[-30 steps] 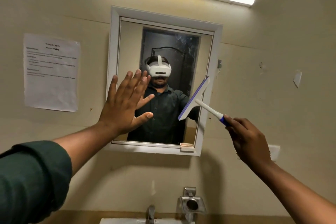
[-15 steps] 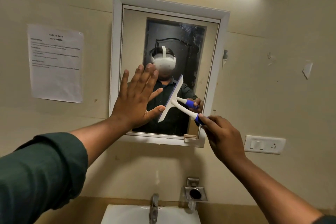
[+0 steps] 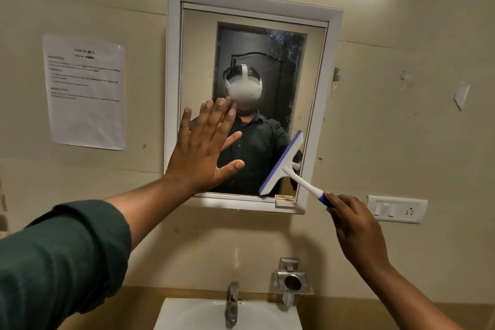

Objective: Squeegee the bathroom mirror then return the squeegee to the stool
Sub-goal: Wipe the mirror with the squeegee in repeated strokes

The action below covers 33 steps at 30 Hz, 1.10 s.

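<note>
A white-framed mirror [image 3: 321, 104] hangs on the beige wall, with smears near its upper right. My left hand [image 3: 203, 150] lies flat with fingers spread against the lower left of the glass. My right hand [image 3: 353, 225] grips the blue end of a white squeegee [image 3: 284, 163]. The squeegee's blue-edged blade rests tilted on the glass at the mirror's lower right corner. No stool is in view.
A printed sheet [image 3: 85, 91] is taped to the wall left of the mirror. Below are a white sink [image 3: 187, 313] with a tap [image 3: 232, 303] and a metal holder [image 3: 293, 280]. A switch plate [image 3: 396, 209] sits right of my right hand.
The squeegee blade first swung left to the middle of the glass near my left thumb, then moved back right and down to the lower right corner. My left hand stayed pressed on the mirror.
</note>
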Each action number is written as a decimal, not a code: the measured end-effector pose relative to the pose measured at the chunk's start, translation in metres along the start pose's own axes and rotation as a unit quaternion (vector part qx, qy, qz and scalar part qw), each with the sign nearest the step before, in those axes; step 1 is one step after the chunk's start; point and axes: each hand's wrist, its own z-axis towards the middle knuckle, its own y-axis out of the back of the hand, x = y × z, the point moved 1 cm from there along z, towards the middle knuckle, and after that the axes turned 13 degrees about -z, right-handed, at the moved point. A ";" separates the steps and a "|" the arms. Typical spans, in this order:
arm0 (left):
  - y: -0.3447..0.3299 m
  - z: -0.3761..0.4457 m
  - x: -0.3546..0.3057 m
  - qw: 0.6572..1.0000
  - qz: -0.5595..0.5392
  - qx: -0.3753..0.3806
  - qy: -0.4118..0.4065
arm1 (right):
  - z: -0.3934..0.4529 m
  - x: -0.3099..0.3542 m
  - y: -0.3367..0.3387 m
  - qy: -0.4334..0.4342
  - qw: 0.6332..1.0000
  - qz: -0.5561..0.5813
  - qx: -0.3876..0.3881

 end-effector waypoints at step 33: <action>-0.005 -0.024 -0.006 0.998 -0.066 -0.004 0.020 | -0.077 0.094 -0.010 -0.239 0.939 0.244 0.042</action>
